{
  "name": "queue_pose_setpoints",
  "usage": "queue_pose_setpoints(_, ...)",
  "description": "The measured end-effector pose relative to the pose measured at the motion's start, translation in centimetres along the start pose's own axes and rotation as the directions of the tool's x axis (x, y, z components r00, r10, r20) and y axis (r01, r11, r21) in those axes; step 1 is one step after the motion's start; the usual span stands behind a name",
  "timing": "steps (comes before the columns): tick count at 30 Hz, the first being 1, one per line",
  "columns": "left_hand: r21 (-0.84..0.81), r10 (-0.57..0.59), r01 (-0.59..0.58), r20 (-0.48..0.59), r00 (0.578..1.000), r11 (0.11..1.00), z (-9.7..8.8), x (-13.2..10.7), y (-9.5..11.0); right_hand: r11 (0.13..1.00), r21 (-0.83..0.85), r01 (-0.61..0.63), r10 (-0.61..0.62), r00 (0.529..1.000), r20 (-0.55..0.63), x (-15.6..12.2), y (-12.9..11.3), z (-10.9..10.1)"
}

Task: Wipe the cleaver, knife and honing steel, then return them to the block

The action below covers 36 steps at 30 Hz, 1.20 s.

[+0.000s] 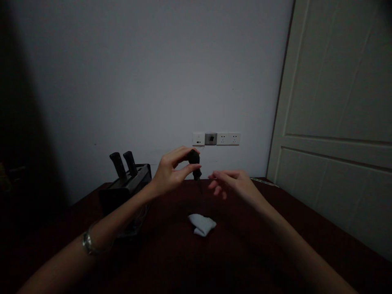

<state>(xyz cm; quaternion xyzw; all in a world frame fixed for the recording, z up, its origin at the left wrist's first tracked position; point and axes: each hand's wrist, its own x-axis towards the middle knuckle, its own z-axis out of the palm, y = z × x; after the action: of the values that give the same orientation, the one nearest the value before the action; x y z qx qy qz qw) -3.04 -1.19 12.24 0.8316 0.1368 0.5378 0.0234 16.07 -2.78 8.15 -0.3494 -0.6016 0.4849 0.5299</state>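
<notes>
My left hand [173, 169] pinches the black handle of a screwdriver [196, 173] between thumb and fingers. Its thin shaft points down, hard to make out against the dark table. Just right of the shaft is my right hand [231, 183], with its fingers loosely curled and apart and nothing visible in them. Below the screwdriver lies a folded white cloth [202, 224] on the dark red table [196, 265].
A dark knife block [125, 185] with two black-handled knives [118, 164] stands on the left, behind my left forearm. Wall sockets [228, 139] sit on the grey wall beyond the table. A pale panelled door [333, 102] rises along the right side.
</notes>
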Motion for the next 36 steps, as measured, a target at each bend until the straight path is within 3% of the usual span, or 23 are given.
queue_pose_setpoints(3, -0.113, -0.073, 0.07, -0.029, 0.997, 0.991, -0.7, 1.5, 0.4, 0.966, -0.153, 0.209, -0.227, 0.967, -0.115, 0.0, -2.4, 0.3)
queue_pose_setpoints(7, -0.166, -0.174, 0.171, -0.005, 0.985, 0.971, -1.2, 2.6, 1.1, 0.875, -0.336, 0.349, -0.382, 0.924, -0.035, -0.3, -4.8, 1.6)
queue_pose_setpoints(14, -0.168, -0.222, 0.232, 0.076, 0.972, 0.958, -1.7, 2.5, 1.7, 0.81, -0.408, 0.421, -0.384, 0.907, 0.174, -0.1, -5.9, 3.5)
queue_pose_setpoints(24, -0.209, -0.211, 0.234, 0.127, 0.969, 0.95, -4.8, 1.9, 1.2, 0.793, -0.42, 0.441, -0.41, 0.897, 0.167, 1.5, -5.8, 6.6)
queue_pose_setpoints(27, -0.193, -0.171, 0.175, 0.039, 0.985, 0.965, -6.6, 1.3, 0.7, 0.773, -0.461, 0.435, -0.426, 0.895, 0.13, 2.7, -5.6, 7.8)
queue_pose_setpoints(30, -0.141, -0.103, 0.083, -0.144, 0.984, 0.987, -9.2, 0.9, 0.0, 0.782, -0.459, 0.422, -0.432, 0.897, 0.09, 4.4, -5.3, 8.7)
queue_pose_setpoints(33, -0.077, -0.053, 0.028, -0.346, 0.937, 0.997, -12.6, 0.5, -1.5, 0.816, -0.412, 0.406, -0.427, 0.903, 0.044, 6.4, -5.4, 9.6)
queue_pose_setpoints(36, -0.013, -0.052, 0.053, -0.517, 0.854, 0.999, -16.4, -0.3, -3.7, 0.832, -0.388, 0.397, -0.433, 0.901, -0.006, 8.4, -6.1, 10.8)
